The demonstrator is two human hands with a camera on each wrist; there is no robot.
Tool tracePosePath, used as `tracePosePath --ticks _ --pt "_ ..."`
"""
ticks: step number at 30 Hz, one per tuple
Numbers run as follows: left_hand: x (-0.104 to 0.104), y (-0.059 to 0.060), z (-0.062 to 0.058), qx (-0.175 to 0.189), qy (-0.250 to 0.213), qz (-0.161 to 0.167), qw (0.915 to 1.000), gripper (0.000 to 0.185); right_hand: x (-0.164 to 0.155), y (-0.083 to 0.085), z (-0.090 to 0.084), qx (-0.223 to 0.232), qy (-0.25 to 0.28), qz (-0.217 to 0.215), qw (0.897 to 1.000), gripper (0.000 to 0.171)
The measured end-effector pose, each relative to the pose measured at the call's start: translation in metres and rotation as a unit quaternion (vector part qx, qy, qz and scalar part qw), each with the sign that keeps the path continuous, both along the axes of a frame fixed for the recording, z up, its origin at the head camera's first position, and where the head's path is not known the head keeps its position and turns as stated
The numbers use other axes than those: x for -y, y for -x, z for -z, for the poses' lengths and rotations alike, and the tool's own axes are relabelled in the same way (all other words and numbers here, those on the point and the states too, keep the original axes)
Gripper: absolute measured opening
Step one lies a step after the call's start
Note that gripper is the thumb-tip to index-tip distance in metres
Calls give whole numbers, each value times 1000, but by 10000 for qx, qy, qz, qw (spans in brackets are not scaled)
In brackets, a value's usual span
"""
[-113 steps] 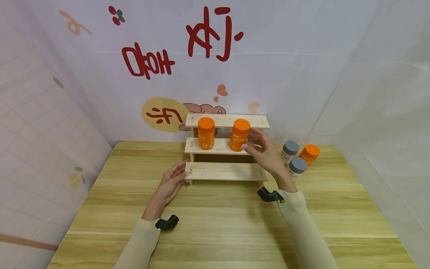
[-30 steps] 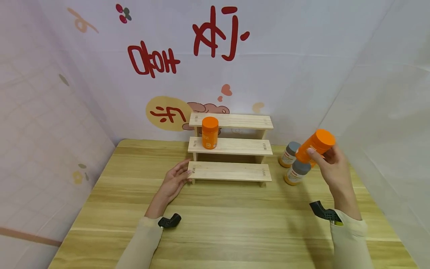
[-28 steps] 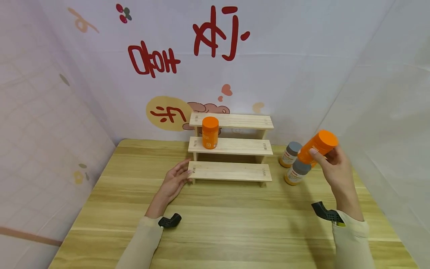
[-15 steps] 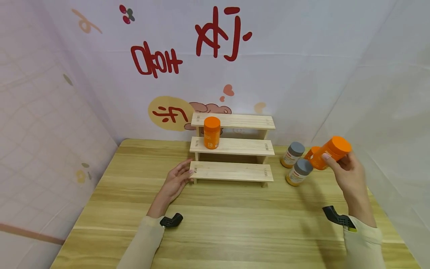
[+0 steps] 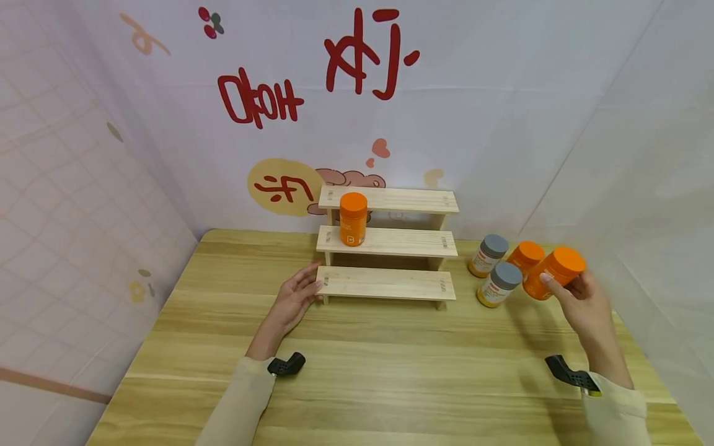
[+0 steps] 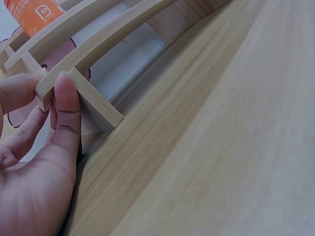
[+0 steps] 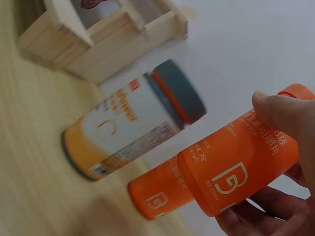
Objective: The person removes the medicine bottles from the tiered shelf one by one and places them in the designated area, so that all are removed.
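My right hand (image 5: 582,298) grips an orange bottle (image 5: 553,273) (image 7: 236,169), tilted, just above the table at the right. Beside it stand another orange bottle (image 5: 525,256) (image 7: 160,199) and two grey-capped bottles (image 5: 499,284) (image 5: 488,254); the nearer grey-capped bottle (image 7: 133,125) fills the right wrist view. A three-step wooden shelf (image 5: 387,243) holds one orange bottle (image 5: 352,218) on its middle step. My left hand (image 5: 292,301) (image 6: 39,162) lies flat on the table, fingertips (image 6: 66,88) touching the shelf's lowest step at its left end (image 6: 74,86).
The wooden table (image 5: 357,365) is hemmed in by a printed backdrop (image 5: 357,93) behind and white walls on both sides; the right wall (image 5: 647,186) is close to the bottle group. Black wrist cameras (image 5: 286,364) (image 5: 571,376) sit at both sleeves.
My right hand took the right orange bottle off the middle step, carried it right, and has lowered it beside the bottles there. The left hand stayed at the shelf.
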State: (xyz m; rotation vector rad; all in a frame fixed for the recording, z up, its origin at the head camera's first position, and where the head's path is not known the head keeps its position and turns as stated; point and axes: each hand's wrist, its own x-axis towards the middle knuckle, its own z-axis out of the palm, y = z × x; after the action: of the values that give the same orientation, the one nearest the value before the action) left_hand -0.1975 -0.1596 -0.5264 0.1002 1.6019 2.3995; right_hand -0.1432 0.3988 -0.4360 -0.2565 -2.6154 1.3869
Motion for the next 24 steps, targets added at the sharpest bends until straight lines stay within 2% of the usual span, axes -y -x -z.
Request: tracePosePath --ticks 10,16,20,24 --pt "0 0 1 -27 18 -6 10000 65 -8 -3 37 285 -46 29 9996 61" --pt "0 1 3 -23 81 28 10000 67 -11 -4 51 335 -47 33 9994 59" --pt "-1 1 2 -32 103 38 9999 67 -12 -2 58 485 -178 72 9986 63" --pt "-1 0 1 -39 115 -14 9999 64 -12 1 65 365 -271 75 9989 66"
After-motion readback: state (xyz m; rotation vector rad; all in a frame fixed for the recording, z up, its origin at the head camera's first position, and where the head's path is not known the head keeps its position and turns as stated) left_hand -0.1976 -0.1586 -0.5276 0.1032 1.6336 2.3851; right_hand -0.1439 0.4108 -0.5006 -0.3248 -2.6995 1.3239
